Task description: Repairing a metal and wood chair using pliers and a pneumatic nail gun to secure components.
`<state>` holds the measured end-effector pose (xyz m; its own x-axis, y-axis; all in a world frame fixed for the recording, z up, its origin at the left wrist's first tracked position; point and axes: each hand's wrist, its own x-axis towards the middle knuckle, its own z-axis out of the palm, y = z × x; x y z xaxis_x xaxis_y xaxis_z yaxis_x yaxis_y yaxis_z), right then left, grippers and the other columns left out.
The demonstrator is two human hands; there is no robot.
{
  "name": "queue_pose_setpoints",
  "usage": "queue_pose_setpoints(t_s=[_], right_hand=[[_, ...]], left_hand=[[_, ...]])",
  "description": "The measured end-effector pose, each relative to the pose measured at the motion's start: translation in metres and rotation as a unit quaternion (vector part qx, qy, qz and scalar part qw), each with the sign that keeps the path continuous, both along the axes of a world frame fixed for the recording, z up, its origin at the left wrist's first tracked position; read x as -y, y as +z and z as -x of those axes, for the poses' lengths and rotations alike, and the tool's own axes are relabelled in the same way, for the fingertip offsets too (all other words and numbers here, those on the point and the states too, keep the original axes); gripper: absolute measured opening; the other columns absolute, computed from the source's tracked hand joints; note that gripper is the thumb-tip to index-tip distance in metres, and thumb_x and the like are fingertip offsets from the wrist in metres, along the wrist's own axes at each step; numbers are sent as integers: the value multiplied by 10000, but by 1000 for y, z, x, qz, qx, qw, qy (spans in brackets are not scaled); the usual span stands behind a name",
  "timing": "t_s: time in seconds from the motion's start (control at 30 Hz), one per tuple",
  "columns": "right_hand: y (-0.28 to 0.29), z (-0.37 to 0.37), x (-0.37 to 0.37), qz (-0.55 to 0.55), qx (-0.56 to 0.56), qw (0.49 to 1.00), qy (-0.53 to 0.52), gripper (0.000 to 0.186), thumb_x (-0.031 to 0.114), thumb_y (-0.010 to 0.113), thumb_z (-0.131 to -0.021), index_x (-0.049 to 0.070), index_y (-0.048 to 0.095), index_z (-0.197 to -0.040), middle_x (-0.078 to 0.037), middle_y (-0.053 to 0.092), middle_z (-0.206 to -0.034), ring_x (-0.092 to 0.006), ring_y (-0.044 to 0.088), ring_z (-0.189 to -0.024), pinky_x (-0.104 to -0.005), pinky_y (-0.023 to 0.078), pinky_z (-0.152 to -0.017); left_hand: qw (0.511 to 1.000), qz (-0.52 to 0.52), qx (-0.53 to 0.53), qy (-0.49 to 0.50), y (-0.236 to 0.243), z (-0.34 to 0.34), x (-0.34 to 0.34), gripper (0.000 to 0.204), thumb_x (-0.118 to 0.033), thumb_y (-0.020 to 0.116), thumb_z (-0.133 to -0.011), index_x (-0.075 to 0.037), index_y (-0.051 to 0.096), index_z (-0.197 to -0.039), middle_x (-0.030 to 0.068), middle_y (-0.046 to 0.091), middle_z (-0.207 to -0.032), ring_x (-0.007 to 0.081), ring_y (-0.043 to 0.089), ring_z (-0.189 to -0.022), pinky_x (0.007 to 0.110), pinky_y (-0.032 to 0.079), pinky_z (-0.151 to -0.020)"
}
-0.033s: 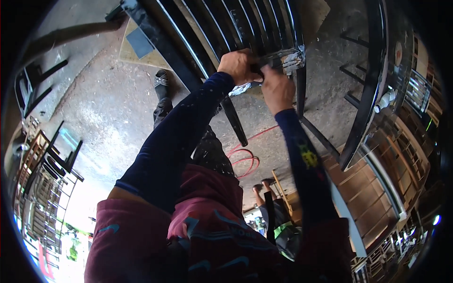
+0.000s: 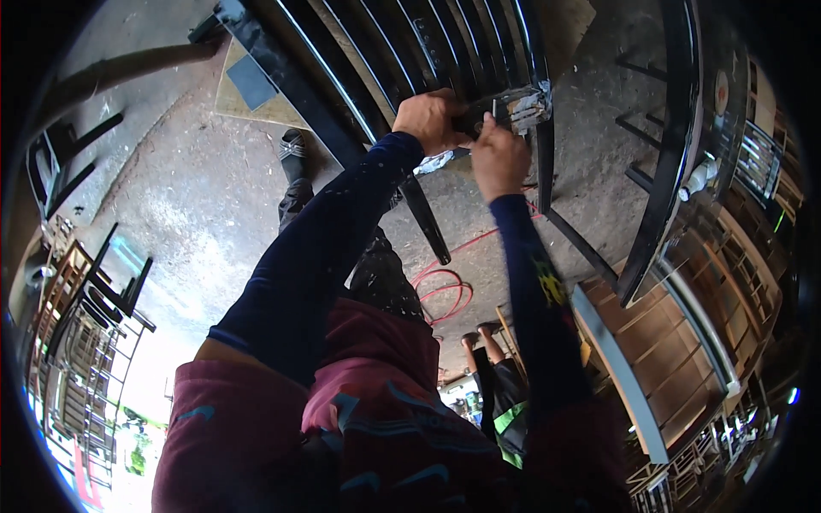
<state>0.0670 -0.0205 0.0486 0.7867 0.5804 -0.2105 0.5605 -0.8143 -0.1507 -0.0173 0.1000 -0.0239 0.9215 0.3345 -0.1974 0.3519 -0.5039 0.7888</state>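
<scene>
A glossy black slatted piece of furniture, possibly a chair or bench, lies in front of me at the top. My left hand is closed at its near edge, on something dark that I cannot make out. Just to its right, my right hand pinches a thin light-coloured piece, whose kind I cannot tell. Beside my right fingertips is the frame's corner, where whitish-grey patches show. The fingers of both hands nearly touch, and part of the work is hidden behind them.
A red hose lies coiled on the concrete floor. At right stand a tall black frame, a white bottle and a brown slatted panel. Another person is below. Stacked furniture frames line the left.
My right hand has shifted slightly down and left, and the thin light piece now shows above its fingertips. The left hand stays in place.
</scene>
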Motion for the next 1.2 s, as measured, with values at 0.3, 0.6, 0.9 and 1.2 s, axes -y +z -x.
queue_pose_setpoints(t_s=[0.3, 0.6, 0.9, 1.2], right_hand=[[72, -37, -14, 189, 24, 977, 94, 438, 425, 541, -1008, 38, 744, -978, -166, 735, -883, -371, 713, -857, -492, 552, -807], [27, -104, -42, 112, -105, 641, 752, 238, 257, 641, -897, 20, 644, -918, -104, 623, -943, -292, 585, -1128, -440, 319, -1217], [16, -116, -59, 119, -106, 580, 799, 195, 266, 636, -904, 72, 618, -894, -69, 572, -922, -242, 559, -999, -376, 442, -996], [2, -130, -56, 36, -106, 541, 834, 201, 274, 627, -941, 82, 612, -882, -56, 604, -879, -210, 604, -900, -326, 518, -762]], left_hand=[[998, 23, -66, -8, 9, 2, 3, 565, -494, 800, -755, -190, 720, -1224, 38, 646, -1116, 263, 639, -1115, 378, 542, -905], [992, 14, -109, 65, 19, -8, 28, 520, -367, 805, -757, -194, 708, -1237, 39, 625, -1206, 244, 600, -1178, 370, 511, -972], [991, -41, -98, 77, 13, -1, 34, 585, -424, 793, -774, -212, 672, -1305, 46, 631, -1215, 244, 631, -1144, 373, 535, -944], [991, -60, -107, 54, 14, -4, 32, 589, -421, 801, -780, -195, 666, -1307, 29, 621, -1174, 250, 627, -1138, 375, 546, -905]])
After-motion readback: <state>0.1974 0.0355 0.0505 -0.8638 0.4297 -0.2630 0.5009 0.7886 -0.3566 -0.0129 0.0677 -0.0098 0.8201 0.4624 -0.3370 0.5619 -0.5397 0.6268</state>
